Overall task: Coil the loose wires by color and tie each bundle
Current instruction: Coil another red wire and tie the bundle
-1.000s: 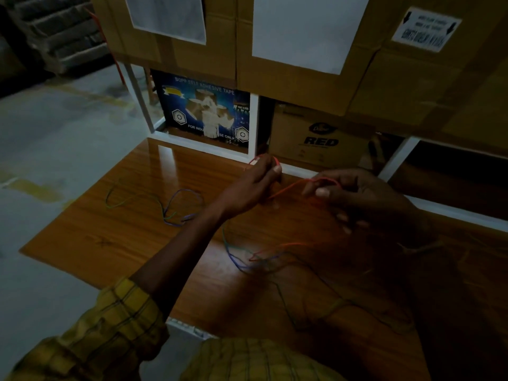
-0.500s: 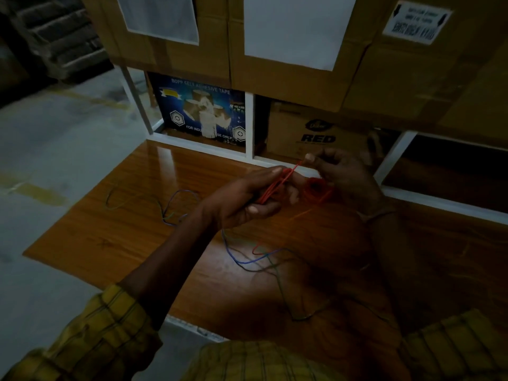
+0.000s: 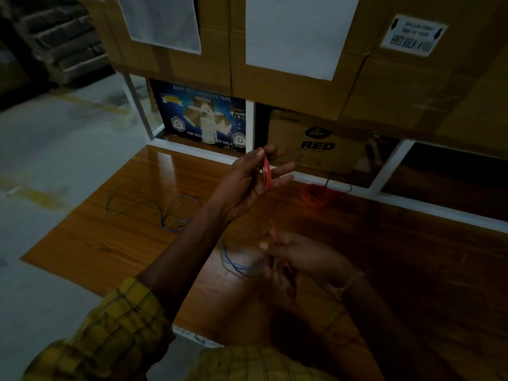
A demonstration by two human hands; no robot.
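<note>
Red wire pinched in both hands — left, right — before "RED" carton.

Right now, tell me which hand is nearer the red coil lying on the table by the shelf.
Left. The left hand is raised just left of the red coil, pinching red loops. The right hand is lower, toward the person.
</note>
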